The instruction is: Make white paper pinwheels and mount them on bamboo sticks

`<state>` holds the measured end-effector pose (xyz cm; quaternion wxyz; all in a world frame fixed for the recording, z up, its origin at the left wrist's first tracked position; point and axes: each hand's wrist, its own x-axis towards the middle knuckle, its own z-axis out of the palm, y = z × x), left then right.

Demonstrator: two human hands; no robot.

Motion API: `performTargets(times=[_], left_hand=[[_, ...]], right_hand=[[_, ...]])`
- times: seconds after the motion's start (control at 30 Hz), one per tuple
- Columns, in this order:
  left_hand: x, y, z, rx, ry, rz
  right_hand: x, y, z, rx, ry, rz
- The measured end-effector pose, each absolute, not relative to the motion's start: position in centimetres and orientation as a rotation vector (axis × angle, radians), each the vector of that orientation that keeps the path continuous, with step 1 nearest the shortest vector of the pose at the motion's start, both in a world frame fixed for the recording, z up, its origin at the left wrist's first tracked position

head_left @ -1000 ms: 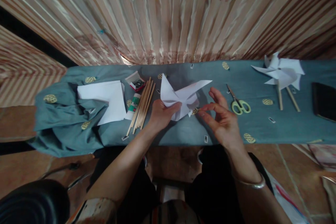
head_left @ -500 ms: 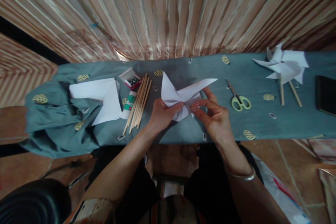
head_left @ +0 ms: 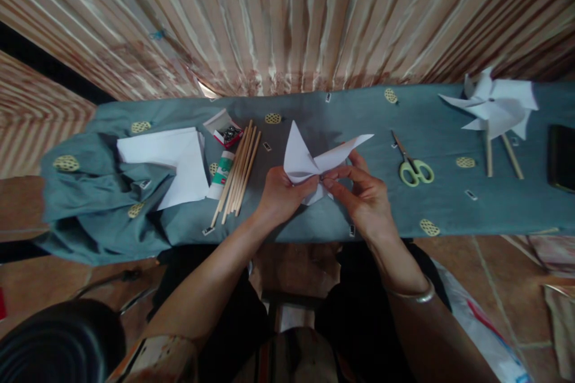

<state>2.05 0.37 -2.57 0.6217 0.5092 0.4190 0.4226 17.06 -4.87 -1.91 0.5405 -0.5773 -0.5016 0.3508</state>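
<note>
A white paper pinwheel [head_left: 300, 158], its points folded toward the middle, is held just over the cloth. My left hand [head_left: 281, 194] is closed on its left side, with the thumb pressing near the centre. My right hand [head_left: 362, 191] pinches a tiny metal thumbtack [head_left: 321, 179] at the pinwheel's centre; the fingertips mostly cover it. Other fingers of that hand reach behind the right paper blade. To the left stand an open box of small metal tacks [head_left: 230, 133], a glue stick [head_left: 222, 170] and several wooden sticks [head_left: 238, 173].
Green-handled scissors [head_left: 415, 172] lie right of my hands. Farther right are white pinwheels [head_left: 498, 105] on sticks and a dark flat object [head_left: 561, 158]. White paper sheets [head_left: 182, 161] lie at left on the bunched teal cloth [head_left: 103, 191]. A striped curtain [head_left: 287, 24] hangs behind.
My right fingertips have moved slightly left, bringing the tack in to the pinwheel's centre by my left thumb. The pinwheel has tilted a little. The camera view has shifted slightly.
</note>
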Motion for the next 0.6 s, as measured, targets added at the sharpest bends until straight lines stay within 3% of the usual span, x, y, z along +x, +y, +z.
performTargets(times=[0.6], left_hand=[[1.81,0.45,-2.56,1.312,0.997,0.94]], right_hand=[[17.06,-4.91,-2.72,-1.324,-1.096,0.973]])
